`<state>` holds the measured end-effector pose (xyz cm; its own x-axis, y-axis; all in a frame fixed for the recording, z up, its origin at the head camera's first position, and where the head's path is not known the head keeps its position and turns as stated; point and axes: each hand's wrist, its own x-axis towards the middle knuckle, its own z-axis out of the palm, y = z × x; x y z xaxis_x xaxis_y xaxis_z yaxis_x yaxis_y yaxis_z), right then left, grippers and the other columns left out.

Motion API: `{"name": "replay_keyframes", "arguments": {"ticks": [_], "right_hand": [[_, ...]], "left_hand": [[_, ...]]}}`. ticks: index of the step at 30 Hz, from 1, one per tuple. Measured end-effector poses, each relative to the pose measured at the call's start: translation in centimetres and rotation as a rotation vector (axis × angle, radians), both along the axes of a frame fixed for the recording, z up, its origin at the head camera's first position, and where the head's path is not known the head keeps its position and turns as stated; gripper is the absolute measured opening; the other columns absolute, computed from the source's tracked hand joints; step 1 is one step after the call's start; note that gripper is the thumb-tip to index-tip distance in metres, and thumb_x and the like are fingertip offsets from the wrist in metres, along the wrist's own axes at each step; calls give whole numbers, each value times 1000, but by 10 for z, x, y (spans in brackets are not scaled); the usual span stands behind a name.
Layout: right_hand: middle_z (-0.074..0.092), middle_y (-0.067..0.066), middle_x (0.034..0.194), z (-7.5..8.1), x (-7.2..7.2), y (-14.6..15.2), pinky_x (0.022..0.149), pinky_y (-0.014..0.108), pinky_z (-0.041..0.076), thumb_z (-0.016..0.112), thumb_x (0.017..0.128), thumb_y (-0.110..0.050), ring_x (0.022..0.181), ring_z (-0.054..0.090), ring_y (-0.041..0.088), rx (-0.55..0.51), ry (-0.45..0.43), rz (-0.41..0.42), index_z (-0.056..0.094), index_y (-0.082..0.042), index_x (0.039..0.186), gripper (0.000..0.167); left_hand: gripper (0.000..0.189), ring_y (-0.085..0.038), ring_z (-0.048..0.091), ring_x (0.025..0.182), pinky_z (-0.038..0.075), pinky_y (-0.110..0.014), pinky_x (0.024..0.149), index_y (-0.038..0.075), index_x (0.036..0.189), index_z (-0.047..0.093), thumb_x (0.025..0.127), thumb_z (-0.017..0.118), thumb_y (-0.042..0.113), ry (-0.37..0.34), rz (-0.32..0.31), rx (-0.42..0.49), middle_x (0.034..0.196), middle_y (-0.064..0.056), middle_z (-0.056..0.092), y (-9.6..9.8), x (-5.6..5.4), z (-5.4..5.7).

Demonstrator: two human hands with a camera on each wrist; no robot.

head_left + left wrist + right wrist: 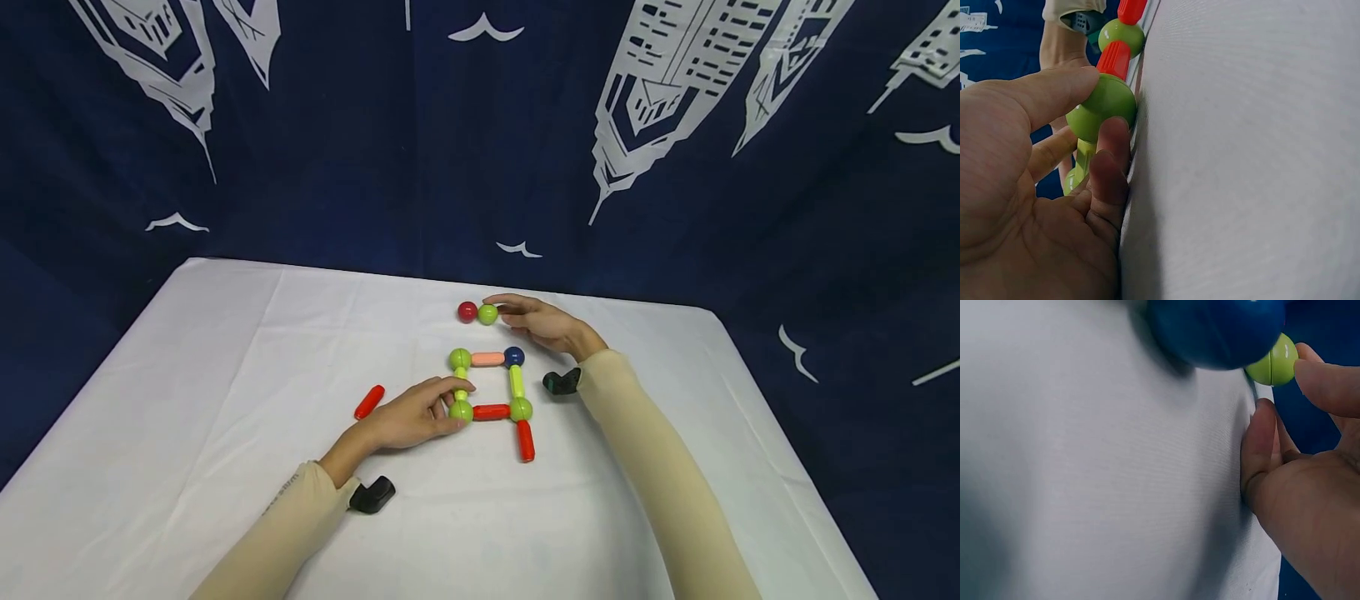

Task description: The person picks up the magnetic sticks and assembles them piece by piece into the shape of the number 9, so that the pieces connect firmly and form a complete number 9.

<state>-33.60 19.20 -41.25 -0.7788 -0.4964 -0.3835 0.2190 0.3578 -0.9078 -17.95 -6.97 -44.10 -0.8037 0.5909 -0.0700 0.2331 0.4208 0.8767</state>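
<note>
A square of magnetic rods and balls lies on the white table. My left hand (416, 412) holds its near-left green ball (461, 411) between thumb and fingers, with fingers also over the lime rod (461, 372). In the left wrist view, the thumb and fingertips press that green ball (1102, 109) beside a red rod (1114, 59). Beyond the square, my right hand (543, 322) reaches to a loose green ball (487, 314), which sits beside a red ball (467, 312). Its fingers are spread and fairly straight around the green ball (1275, 362); firm contact is unclear.
The square's other corners are a green ball (460, 358), a blue ball (513, 357) and a green ball (521, 409). A red rod (526, 442) sticks out toward the near side. Another red rod (369, 402) lies loose at left. A dark patterned curtain (337, 167) hangs behind.
</note>
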Motion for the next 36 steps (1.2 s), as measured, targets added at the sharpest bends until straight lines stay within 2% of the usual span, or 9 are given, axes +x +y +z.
{"name": "replay_keyframes", "arguments": {"ticks": [8,14,17,22,27,32,36], "right_hand": [[35,8,155,0,1,0,120,48,24,48,104,-5,139,32,29,21,46,20,51,-14,142,39],[40,7,148,1,1,-3,117,46,28,51,103,-5,131,36,27,63,92,88,53,-11,138,36],[43,7,142,1,1,-5,113,42,33,53,101,-4,125,39,26,90,130,121,54,-9,136,35],[47,7,128,0,4,-6,101,34,39,56,100,-4,116,42,24,139,180,117,58,-8,132,32],[52,8,128,3,14,-3,93,33,42,59,100,-8,111,46,26,205,263,63,62,-11,130,31],[53,10,136,10,29,11,99,38,49,59,100,-10,115,56,28,243,361,23,60,-10,133,33],[54,8,138,16,46,27,99,41,50,60,99,-10,113,64,30,223,414,-1,58,-9,135,36]], "left_hand": [[49,-14,55,84,47,-23,76,17,141,52,95,70,20,-7,-5,4,110,-6,53,0,0,1],[49,-14,56,84,47,-23,76,18,141,52,95,70,19,-2,-1,-2,110,-4,53,0,-1,1],[49,-14,56,84,47,-22,76,18,140,52,95,70,19,0,-5,5,109,-3,53,0,-2,-1],[49,-14,55,84,47,-22,76,17,140,52,95,70,19,-2,-13,18,109,-5,53,0,-2,-2],[50,-14,55,83,46,-23,76,17,141,52,95,70,20,4,-14,17,110,-6,53,1,-1,-2],[51,-13,55,83,46,-22,76,18,143,51,95,70,21,5,1,1,111,-4,53,2,-2,-1],[51,-13,55,83,46,-23,76,18,143,51,95,70,22,5,11,-5,111,-4,53,2,-1,0]]}}
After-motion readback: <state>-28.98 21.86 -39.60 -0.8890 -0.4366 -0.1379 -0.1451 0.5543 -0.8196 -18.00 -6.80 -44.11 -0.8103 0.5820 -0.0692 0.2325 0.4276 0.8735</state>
